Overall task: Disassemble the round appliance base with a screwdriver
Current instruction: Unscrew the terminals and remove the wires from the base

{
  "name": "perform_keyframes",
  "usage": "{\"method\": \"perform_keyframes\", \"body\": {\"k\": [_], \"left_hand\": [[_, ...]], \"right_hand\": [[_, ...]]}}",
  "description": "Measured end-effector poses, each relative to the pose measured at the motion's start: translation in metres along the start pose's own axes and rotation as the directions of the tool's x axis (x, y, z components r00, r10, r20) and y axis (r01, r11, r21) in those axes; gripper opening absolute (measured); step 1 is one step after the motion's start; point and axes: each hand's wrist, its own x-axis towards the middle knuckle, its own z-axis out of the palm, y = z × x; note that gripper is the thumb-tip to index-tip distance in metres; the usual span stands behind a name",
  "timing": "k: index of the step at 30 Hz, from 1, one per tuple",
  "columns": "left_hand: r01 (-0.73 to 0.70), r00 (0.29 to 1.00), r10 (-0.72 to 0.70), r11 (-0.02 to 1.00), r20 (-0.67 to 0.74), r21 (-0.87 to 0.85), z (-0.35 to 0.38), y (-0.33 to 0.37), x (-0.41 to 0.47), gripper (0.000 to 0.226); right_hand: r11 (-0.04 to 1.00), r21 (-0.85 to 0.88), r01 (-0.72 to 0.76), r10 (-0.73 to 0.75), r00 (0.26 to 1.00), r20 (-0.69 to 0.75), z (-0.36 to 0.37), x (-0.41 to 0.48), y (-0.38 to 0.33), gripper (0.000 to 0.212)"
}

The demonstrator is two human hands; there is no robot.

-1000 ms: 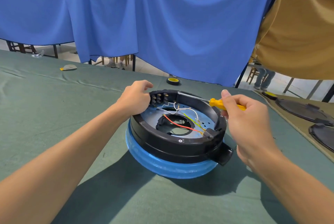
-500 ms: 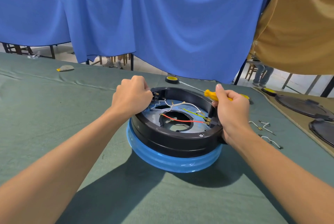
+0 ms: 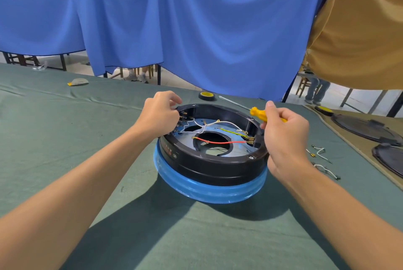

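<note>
The round appliance base (image 3: 209,168) sits upside down in the middle of the green table, with a black plastic ring above a blue-wrapped lower rim. Inside it I see a metal plate with a centre hole and loose red, white and yellow-green wires (image 3: 220,136). My left hand (image 3: 160,115) curls over the ring's far left edge by a row of terminals. My right hand (image 3: 283,132) grips a yellow-handled screwdriver (image 3: 259,114) at the ring's right edge, with its thin shaft pointing away to the far left over the table.
A roll of black tape (image 3: 206,95) lies just behind the base. Loose wire pieces (image 3: 320,154) lie to the right. Dark round lids (image 3: 368,130) rest on a tan mat at the far right. Blue and tan cloths hang behind the table.
The base has been turned on the table, so its wires and terminals sit differently. My right hand lifted slightly at the right rim, still with the screwdriver. My left hand stayed on the far left edge.
</note>
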Motion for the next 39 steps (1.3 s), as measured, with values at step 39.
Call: {"method": "perform_keyframes", "body": {"k": [39], "left_hand": [[-0.403, 0.887, 0.186, 0.759, 0.423, 0.511, 0.019, 0.027, -0.022, 0.079]], "right_hand": [[0.985, -0.09, 0.147, -0.146, 0.989, 0.012, -0.004, -0.032, 0.0, 0.04]]}}
